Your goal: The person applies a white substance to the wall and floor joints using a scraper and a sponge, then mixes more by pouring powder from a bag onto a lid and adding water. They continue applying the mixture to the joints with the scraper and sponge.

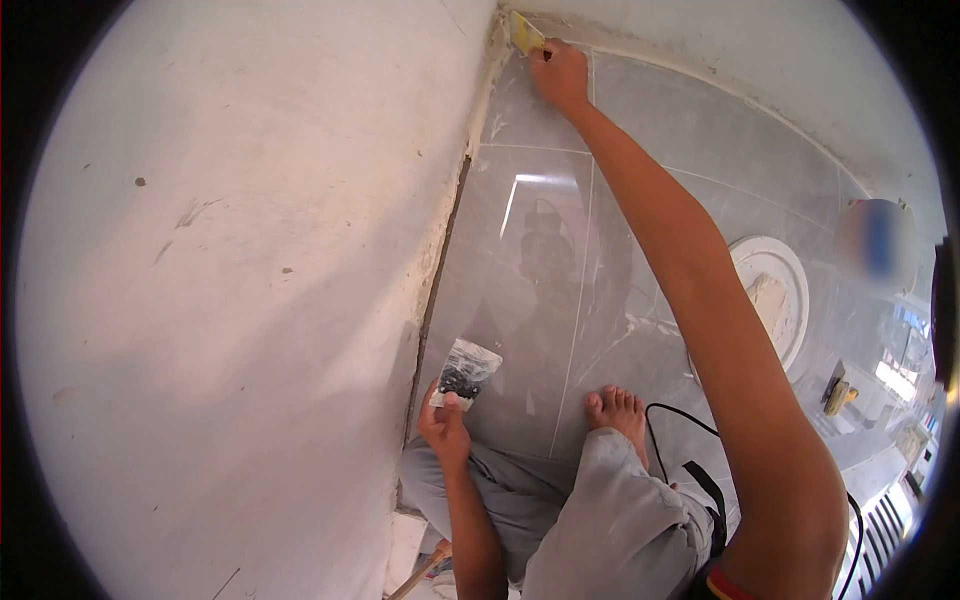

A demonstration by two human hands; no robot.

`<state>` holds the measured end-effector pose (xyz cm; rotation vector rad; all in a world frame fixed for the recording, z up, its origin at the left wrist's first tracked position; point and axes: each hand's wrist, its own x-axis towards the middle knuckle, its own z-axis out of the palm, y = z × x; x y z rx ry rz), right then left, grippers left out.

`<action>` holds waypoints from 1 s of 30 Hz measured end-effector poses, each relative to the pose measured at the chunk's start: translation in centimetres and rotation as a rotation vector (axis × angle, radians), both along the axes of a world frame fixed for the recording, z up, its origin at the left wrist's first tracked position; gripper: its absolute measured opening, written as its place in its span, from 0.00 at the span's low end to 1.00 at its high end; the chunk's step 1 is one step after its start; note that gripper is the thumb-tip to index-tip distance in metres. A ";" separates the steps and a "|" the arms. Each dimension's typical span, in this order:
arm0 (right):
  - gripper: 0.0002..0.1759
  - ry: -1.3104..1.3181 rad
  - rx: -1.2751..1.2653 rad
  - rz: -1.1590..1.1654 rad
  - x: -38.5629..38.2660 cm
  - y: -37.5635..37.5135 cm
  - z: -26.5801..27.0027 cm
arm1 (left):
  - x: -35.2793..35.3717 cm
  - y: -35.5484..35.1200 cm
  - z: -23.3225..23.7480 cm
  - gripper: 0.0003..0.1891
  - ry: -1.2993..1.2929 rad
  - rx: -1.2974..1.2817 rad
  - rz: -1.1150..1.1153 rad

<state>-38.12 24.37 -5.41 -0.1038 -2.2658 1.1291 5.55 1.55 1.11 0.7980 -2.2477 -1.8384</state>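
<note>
At the far corner, where the walls meet the tiled floor, my right hand [561, 76] reaches out with closed fingers. It grips a yellow putty scraper [526, 34] whose blade is up against the base of the wall. Nearer my body, my left hand [446, 430] holds a flat rectangular plate [468, 368] between thumb and fingers. White paste and dark patches cover its face; whether it has a handle is hidden by the hand. A narrow dark gap [436, 290] runs between the left wall and the tiles.
The white wall [250, 250] stands close on my left, above glossy grey tiles [520, 260]. To the right are a round white lid [797, 300] with a cream lump, a blurred bucket [880, 245], a yellow-handled tool [840, 396] and a black cable [682, 411]. My bare foot [620, 415] rests on the floor.
</note>
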 end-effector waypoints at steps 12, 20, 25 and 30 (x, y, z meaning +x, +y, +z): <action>0.10 -0.064 0.032 0.066 -0.5 -1.6 0.4 | 0.0 -0.1 0.1 0.22 -0.016 0.024 0.003; 0.10 -0.086 0.103 0.204 3.0 -2.9 0.1 | -0.5 0.2 0.7 0.22 -0.003 -0.064 -0.020; 0.09 -0.040 0.064 0.218 7.4 -5.1 0.2 | -0.6 0.1 0.6 0.23 0.025 -0.039 -0.010; 0.10 0.000 -0.026 0.267 11.9 -7.1 0.3 | -0.2 -0.3 -0.2 0.23 0.055 -0.037 0.001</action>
